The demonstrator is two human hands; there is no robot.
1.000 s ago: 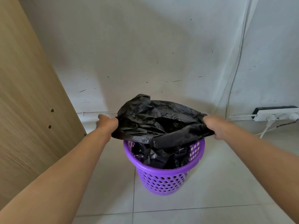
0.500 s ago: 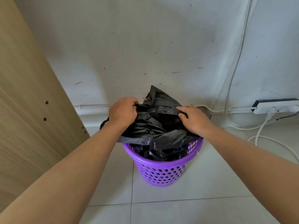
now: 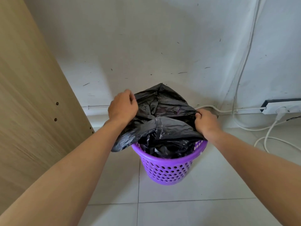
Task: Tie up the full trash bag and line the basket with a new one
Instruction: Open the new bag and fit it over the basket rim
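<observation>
A purple perforated basket point(image 3: 167, 170) stands on the tiled floor near the wall. A black trash bag point(image 3: 164, 121) sits in it, with its loose top pulled up above the rim. My left hand point(image 3: 122, 106) grips the bag's top edge on the left side. On the right side my right hand point(image 3: 206, 122) pinches the bag's edge, fingers curled round the plastic. A flap of the bag hangs over the basket's left rim. What is inside the bag is hidden.
A tall wooden panel point(image 3: 29, 101) stands close on the left. The white wall point(image 3: 154, 46) is right behind the basket. A power strip point(image 3: 283, 106) with plugged-in white cables point(image 3: 268, 132) lies on the floor at the right.
My hands first came together over the bag, then spread apart again, each holding an edge. The bag's top is now stretched between them, peaked at the back.
</observation>
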